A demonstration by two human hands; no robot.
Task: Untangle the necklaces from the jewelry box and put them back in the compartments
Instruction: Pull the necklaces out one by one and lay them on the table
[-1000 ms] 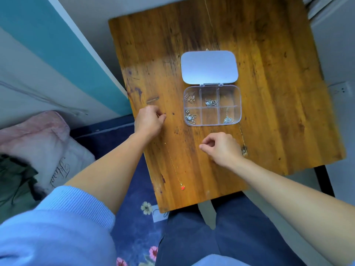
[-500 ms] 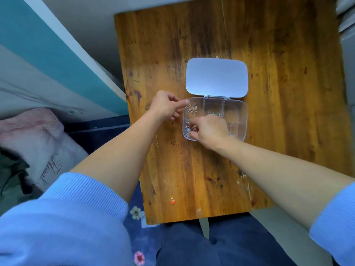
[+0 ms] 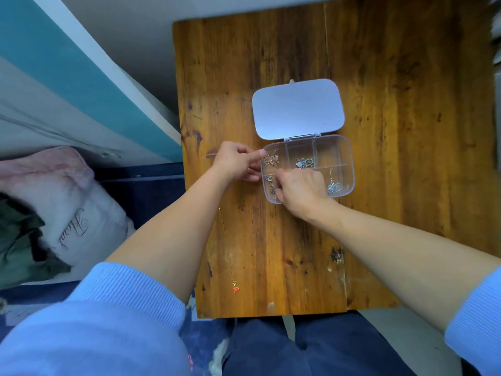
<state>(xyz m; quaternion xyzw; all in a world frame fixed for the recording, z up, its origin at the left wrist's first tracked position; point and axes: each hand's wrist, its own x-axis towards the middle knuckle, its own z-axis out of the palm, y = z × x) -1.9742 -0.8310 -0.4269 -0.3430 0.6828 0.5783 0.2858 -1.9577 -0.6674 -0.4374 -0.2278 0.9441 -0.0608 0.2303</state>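
The clear jewelry box (image 3: 347, 164) sat open near the middle of the wooden bench (image 3: 406, 131), its pale lid (image 3: 298, 108) folded flat away from me. I saw six compartments in two rows. A tangle of silver chain (image 3: 272, 160) lay in the far left one, another silver cluster (image 3: 305, 162) in the far middle one, and a chain with a small charm (image 3: 332, 185) in the near right one. A few links (image 3: 271, 183) showed in the near left compartment.

My right hand (image 3: 302, 189) reached down over the near row, fingers curled into the near left compartment; I could not tell whether its grip had closed on anything. My left hand (image 3: 237, 164) rested against the box's left wall, thumb and forefinger pinched together at the rim of the far left compartment, touching or just beside the chain there; whether it truly held it I could not tell.

Closer to me, a thin gold necklace with a red pendant (image 3: 235, 289) lay stretched out on the bench, well apart from the box. A dark little piece (image 3: 337, 255) lay near my right forearm.
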